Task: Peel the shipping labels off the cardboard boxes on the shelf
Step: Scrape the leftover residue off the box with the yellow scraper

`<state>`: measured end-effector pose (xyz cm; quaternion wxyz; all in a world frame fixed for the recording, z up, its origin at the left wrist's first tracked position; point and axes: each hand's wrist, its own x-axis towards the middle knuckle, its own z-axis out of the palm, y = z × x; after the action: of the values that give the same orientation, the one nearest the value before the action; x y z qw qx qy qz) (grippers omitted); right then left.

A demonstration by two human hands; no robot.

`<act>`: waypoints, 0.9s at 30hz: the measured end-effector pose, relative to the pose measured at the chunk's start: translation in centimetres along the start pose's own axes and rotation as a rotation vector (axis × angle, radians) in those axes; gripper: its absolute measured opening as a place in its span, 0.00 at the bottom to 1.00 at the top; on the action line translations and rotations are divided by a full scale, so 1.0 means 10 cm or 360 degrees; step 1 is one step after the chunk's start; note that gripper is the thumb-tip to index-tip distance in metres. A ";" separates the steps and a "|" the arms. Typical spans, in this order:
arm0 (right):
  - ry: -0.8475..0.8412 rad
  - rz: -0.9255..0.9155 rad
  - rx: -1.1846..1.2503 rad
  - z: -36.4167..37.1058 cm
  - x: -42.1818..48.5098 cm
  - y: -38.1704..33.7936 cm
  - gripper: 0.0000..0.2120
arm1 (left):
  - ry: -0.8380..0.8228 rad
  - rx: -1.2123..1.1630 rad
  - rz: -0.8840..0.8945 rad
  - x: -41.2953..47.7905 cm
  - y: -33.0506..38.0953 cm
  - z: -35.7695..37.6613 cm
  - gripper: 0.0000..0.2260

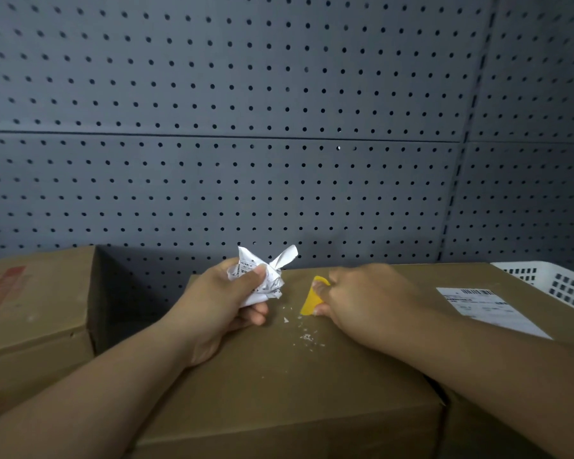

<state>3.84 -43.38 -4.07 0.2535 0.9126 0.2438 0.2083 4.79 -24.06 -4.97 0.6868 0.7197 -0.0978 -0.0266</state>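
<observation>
A left box (34, 309), cut off by the frame, stands apart from the middle box (279, 376), with a dark gap between them. The left hand (219, 306) clenches a crumpled label (262, 276), its print unreadable. Paper scraps (305, 337) dot the cardboard. The right hand (362, 299) pinches a yellow scraper (312, 301), edge on the box top. A flat label (491, 309) sits farther right, near a white basket (550, 279).

Three boxes (279, 376); two labels (491, 309); one scraper (312, 301); one basket (557, 283).
</observation>
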 end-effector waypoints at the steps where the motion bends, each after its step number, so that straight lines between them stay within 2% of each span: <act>1: -0.0002 -0.0012 0.0012 0.01 0.00 -0.01 0.23 | -0.0002 -0.0004 0.0000 0.00 0.00 0.00 0.08; 6: 0.0017 0.0090 -0.0087 0.01 0.04 0.02 0.20 | -0.0027 -0.0017 0.0004 0.00 0.00 -0.01 0.08; 11: 0.0016 0.0041 -0.0059 -0.02 0.01 0.01 0.23 | -0.0039 -0.0001 0.0010 0.01 -0.01 -0.02 0.08; 27: 0.0019 0.0040 -0.0125 -0.11 -0.01 0.01 0.19 | -0.0017 0.0034 0.0005 0.02 -0.02 -0.02 0.08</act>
<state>3.21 -43.12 -3.16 0.2851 0.9037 0.2255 0.2262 5.03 -23.91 -5.12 0.6787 0.7267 -0.1028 -0.0282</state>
